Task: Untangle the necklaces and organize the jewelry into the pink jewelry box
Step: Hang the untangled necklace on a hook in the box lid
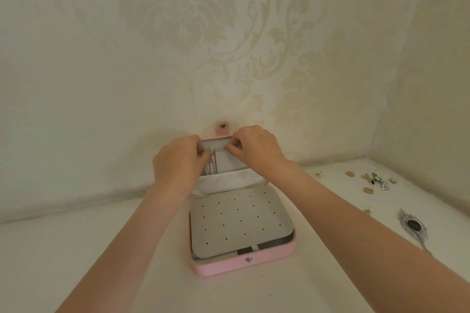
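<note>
The pink jewelry box (244, 264) lies open on the white tabletop, its lid (223, 132) leaning upright against the wall. A grey perforated earring panel (239, 221) covers the base. Thin necklace chains (211, 162) hang inside the lid above a white fabric pocket (229, 180). My left hand (178, 162) is at the lid's upper left with fingers curled at the chains. My right hand (256, 147) pinches at the white strip along the lid's top edge. The fingertips of both hands are close together and partly hide the chain ends.
Loose small jewelry pieces (371, 180) lie scattered at the right rear of the table. A silver brooch with a dark stone (413, 225) lies nearer on the right. Patterned wallpapered walls close in behind and to the right.
</note>
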A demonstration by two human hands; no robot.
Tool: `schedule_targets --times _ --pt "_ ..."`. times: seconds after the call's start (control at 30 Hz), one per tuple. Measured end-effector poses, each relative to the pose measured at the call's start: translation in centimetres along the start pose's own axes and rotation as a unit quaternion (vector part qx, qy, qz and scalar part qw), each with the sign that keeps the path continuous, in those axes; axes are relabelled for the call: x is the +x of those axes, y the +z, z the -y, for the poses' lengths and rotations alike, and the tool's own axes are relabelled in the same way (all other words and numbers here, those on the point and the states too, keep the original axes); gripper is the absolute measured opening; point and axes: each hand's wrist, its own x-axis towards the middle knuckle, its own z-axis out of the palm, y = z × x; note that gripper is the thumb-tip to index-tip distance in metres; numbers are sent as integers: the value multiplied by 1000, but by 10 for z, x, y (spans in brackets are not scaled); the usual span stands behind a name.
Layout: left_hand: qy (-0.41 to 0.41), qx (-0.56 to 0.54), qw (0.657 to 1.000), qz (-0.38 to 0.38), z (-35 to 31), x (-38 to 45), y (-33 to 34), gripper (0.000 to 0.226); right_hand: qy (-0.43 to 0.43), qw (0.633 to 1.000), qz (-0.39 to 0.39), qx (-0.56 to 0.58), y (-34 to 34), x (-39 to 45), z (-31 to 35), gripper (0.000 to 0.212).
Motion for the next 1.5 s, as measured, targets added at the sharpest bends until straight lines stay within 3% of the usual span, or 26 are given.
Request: schedule_targets --times 0.2,0.3,0.53,0.63,0.7,0.87,1.03,1.17,1.33,1.5 --pt "49 -90 995 2 -5 -8 -4 25 -11 998 34 52 2 -14 -3 28" --pt "97 -88 991 34 -9 -8 10 19 5 977 39 209 -6 -15 5 27" --pt "6 -260 965 9 6 -14 21 7 130 897 139 399 -19 -10 8 17" --pt "-32 -345 938 -9 6 -14 18 10 158 888 79 425 -11 -6 9 15" --pt "-55 -372 926 -27 4 -13 17 11 154 901 19 406 -4 -3 11 15" --pt "-92 -263 954 -110 4 -12 20 11 127 944 -55 301 13 -3 21 25" --pt "-29 -109 985 -131 5 -11 20 16 164 951 -64 254 19 0 23 41" --pt "-22 -105 986 -127 3 -12 21 13 184 952 -63 237 19 0 20 46" --pt "17 -128 981 -148 6 -23 22 8 151 961 -28 229 23 -7 11 29" --pt "54 -69 996 -5 6 -36 21 18 106 977 60 172 13 -13 -2 15"
